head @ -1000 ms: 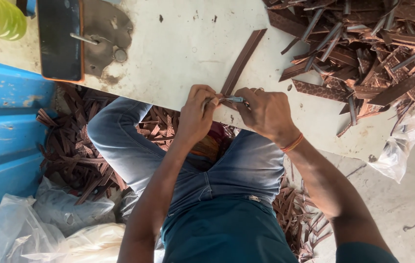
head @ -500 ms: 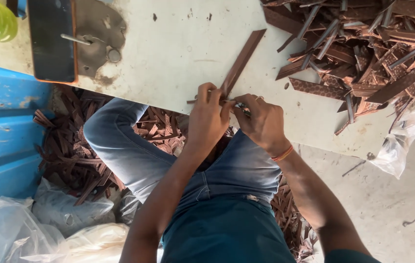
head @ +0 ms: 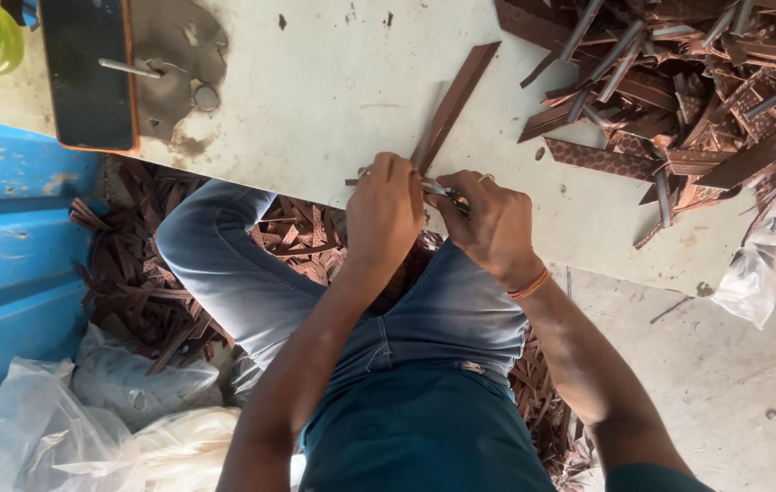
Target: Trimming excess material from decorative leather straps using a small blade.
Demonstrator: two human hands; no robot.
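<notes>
Nearest us, clear plastic bags [head: 87, 419] on the floor, contents unclear. Our left hand [head: 386, 214] pinches the near end of a long brown strip [head: 450, 111] at the counter [head: 315, 91] edge; right hand [head: 488, 223] grips a small metal tool [head: 438, 189] vs. it. Strip is flat, thin, angled away; further off, a pile of similar brown strips [head: 679, 82].

A long brown strip [head: 454, 102] lies slanted on the pale table, its near end pinched.

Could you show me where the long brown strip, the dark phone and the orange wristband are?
long brown strip [head: 457, 100], head view, middle of its length on the table.
dark phone [head: 87, 73], head view, centre of its screen.
orange wristband [head: 528, 285], head view, band on the right wrist.
</notes>
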